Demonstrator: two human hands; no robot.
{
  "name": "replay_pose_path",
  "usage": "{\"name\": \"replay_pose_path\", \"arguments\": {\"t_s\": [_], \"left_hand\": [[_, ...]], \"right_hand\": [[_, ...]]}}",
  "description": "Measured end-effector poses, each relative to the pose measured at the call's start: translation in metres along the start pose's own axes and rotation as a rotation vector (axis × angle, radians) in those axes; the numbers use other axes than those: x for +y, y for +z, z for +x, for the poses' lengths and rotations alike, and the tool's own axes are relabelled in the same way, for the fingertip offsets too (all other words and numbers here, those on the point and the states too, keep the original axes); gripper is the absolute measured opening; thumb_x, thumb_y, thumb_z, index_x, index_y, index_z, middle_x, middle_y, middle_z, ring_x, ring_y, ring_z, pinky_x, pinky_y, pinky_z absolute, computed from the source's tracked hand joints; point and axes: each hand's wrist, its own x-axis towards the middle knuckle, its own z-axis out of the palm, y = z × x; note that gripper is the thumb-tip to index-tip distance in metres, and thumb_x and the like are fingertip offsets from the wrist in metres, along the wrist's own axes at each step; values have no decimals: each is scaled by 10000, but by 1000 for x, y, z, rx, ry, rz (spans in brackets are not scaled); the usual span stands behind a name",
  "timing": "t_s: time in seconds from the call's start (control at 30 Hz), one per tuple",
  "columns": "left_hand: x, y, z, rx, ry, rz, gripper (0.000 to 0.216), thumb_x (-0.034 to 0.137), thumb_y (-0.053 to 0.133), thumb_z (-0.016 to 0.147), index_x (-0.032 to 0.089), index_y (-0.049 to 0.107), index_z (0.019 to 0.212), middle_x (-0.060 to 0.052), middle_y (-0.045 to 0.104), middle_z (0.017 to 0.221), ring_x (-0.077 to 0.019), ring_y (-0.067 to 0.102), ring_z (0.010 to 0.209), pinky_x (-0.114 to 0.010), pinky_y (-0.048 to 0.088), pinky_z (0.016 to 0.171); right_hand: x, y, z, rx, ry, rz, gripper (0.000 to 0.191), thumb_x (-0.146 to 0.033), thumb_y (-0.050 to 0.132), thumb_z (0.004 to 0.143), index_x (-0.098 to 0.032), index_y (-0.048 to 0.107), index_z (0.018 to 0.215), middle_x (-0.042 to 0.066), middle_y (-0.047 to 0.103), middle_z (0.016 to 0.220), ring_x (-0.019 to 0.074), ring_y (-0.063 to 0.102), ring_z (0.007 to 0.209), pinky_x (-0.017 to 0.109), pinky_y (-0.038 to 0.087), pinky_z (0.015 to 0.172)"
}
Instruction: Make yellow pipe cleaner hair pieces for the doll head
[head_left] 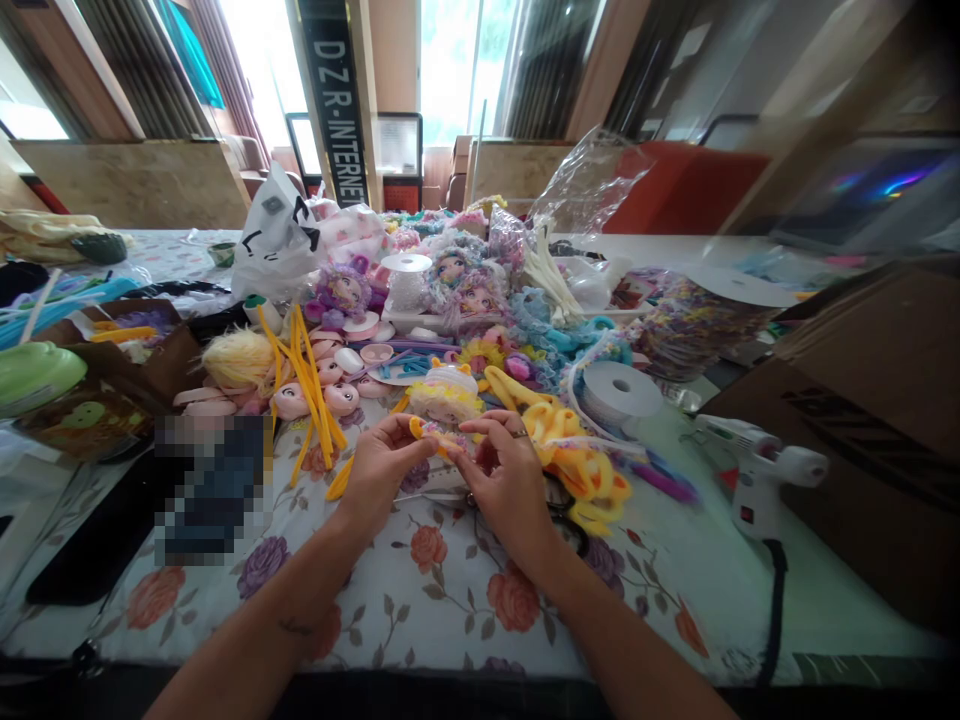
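Both hands meet above the flowered cloth in the middle of the table. My left hand (382, 458) pinches one end of a small yellow fuzzy piece (417, 428) with pale, frilly trim along it. My right hand (504, 465) is closed on its other end, thumb and forefinger together, a ring on one finger. Just behind the fingers sits a doll head (444, 392) with yellow hair and a white top. Scissors (576, 532) with black handles lie partly hidden under my right hand. Right of that hand is a heap of fluffy yellow strips (581, 455).
Yellow chenille stems (306, 375) and bald doll heads (341, 398) lie to the left, near a black phone-like slab (105, 535). A ribbon spool (621, 390), a white glue gun (754, 480) with a cord, and a cardboard box (862, 430) stand right. Finished-looking dolls (480, 300) pile up behind.
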Motion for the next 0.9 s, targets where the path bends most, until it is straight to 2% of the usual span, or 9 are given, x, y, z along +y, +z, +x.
{"name": "replay_pose_path", "arguments": {"t_s": [0.33,0.57,0.73,0.9], "left_hand": [[-1,-3,1,36,14,-29,209,232,788,632,157,644,764,8,636,725,-97,582,656,-202,441,625],[-2,-3,2,35,0,-42,225,223,793,610,163,637,761,14,638,721,-93,575,653,-194,430,615],[-1,-2,1,7,2,-38,196,194,776,625,156,634,754,9,633,718,-98,578,667,-195,442,633],[1,0,-1,-17,-13,-40,188,180,777,626,153,634,745,11,629,716,-90,564,664,-185,440,627]], "right_hand": [[0,-2,2,-28,34,-19,146,-207,639,783,-168,602,919,63,495,984,77,491,523,247,450,479],[0,-5,6,-116,140,38,128,-249,665,760,-173,643,861,39,527,904,89,512,528,233,423,463],[1,-6,8,-172,177,58,196,-291,683,744,-173,675,900,35,548,862,108,511,565,234,427,474],[1,-4,8,-232,196,138,219,-375,614,804,-165,670,833,36,550,815,145,543,638,236,419,469]]}}
